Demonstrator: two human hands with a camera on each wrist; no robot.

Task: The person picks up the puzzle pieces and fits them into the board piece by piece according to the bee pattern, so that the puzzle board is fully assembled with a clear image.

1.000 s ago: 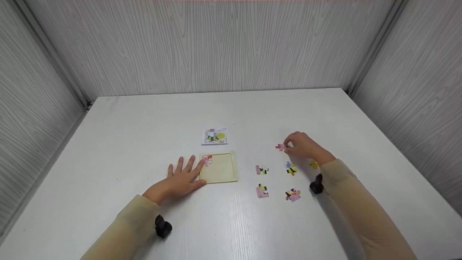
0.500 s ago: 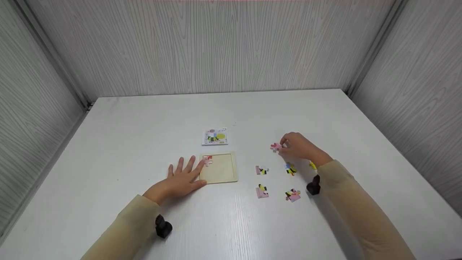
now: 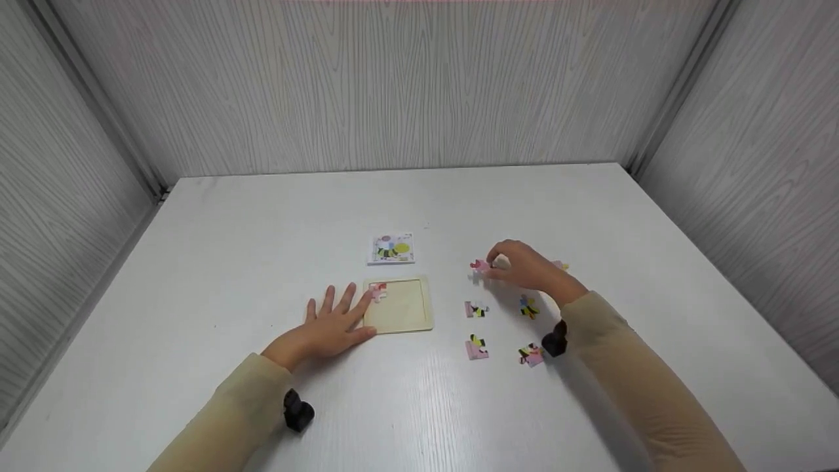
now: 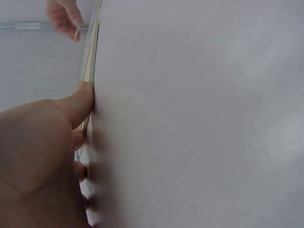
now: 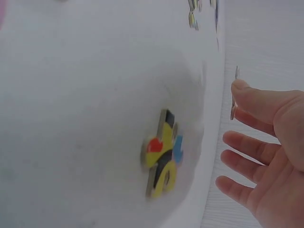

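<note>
My right hand (image 3: 524, 269) pinches a pink puzzle piece (image 3: 480, 265) between thumb and forefinger, held above the table. In the right wrist view that puzzle piece (image 5: 233, 102) shows edge-on, and the other fingers stand out loosely. On the left, my left hand (image 3: 326, 332) lies with fingers spread at the left side of a shallow wooden puzzle tray (image 3: 427, 308). Its forefinger reaches a pink and red piece (image 3: 379, 293) in the tray's far left corner. The left wrist view has the thumb (image 4: 81, 102) against the tray's edge.
Right of the tray lie several loose pieces, among them a bee piece (image 3: 529, 307), a pink corner piece (image 3: 477, 349) and a piece (image 3: 560, 265) partly behind the right hand. A bee picture card (image 3: 392, 249) lies beyond the tray. Grey panels (image 3: 406, 85) enclose the table.
My right hand has carried the pink puzzle piece leftward, closer to the tray. The left hand has stayed in place at the tray.
</note>
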